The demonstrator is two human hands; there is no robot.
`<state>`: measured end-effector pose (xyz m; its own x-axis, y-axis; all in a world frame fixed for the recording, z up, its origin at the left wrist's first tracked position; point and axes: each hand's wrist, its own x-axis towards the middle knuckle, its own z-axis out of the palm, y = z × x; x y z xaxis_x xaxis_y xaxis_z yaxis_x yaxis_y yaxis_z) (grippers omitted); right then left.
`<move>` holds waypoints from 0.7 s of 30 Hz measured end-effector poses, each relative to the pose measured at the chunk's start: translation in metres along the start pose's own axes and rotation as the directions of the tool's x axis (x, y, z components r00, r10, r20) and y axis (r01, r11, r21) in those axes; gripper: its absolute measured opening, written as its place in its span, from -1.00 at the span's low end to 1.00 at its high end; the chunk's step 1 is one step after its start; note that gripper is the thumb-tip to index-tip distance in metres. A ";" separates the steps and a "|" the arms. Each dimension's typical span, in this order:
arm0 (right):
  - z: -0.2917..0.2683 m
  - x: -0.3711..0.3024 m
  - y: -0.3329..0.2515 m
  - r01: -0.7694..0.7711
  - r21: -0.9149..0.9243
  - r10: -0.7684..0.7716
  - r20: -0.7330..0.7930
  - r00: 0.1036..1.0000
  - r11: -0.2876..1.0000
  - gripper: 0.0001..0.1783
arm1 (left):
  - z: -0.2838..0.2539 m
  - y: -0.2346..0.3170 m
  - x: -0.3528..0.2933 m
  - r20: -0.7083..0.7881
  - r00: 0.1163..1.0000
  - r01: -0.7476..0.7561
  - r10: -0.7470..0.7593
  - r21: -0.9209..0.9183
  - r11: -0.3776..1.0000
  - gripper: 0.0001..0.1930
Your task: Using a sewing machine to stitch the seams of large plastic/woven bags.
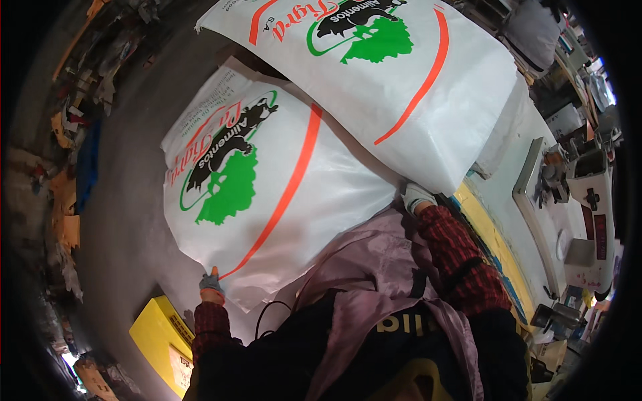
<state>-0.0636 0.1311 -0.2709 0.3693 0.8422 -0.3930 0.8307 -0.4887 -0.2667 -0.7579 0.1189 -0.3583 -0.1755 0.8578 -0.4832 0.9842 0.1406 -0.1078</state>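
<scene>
A white woven sack [287, 237] with a red band and a green and black print spreads out in front of me. At its lower left corner my left hand [212, 289], in a grey glove with bare fingertips, is closed on the edge. My right hand [416, 197], also gloved, is at the sack's right corner with its fingers closed; they are partly hidden. Another white sack [461, 87] with the same print lies beyond, at the upper right, and overlaps the first one. Its lower corner reaches close to my right hand.
At the right is a bench scale [535, 214] with a steel platform and a display. A yellow bench edge [491, 230] runs beside my right arm. At lower left stands a yellow box [157, 334]. Scraps and clutter [63, 207] line the left side.
</scene>
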 end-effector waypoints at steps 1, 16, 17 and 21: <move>0.010 0.001 0.016 0.174 -0.220 -0.188 -0.046 0.981 0.960 -0.62 | 0.002 0.008 -0.004 0.059 0.993 -0.116 0.101 0.355 0.928 -0.38; 0.017 0.043 0.017 0.027 0.061 -0.030 0.051 0.998 0.998 -0.62 | -0.029 0.216 -0.114 0.187 0.912 -0.400 0.364 0.224 0.889 -0.34; 0.013 0.045 0.019 0.012 0.077 -0.015 0.045 0.999 0.997 -0.62 | -0.016 0.224 -0.098 0.312 0.917 -0.315 0.248 0.186 0.931 -0.34; 0.006 0.048 0.016 0.017 0.161 -0.024 0.040 0.999 0.987 -0.62 | 0.041 0.203 -0.034 0.522 0.846 -0.286 0.107 0.275 0.918 -0.27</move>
<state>-0.0351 0.1627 -0.2995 0.3326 0.8438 -0.4213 0.7589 -0.5047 -0.4117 -0.5534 0.0979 -0.3997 -0.0563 0.4831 -0.8738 0.9468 -0.2520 -0.2003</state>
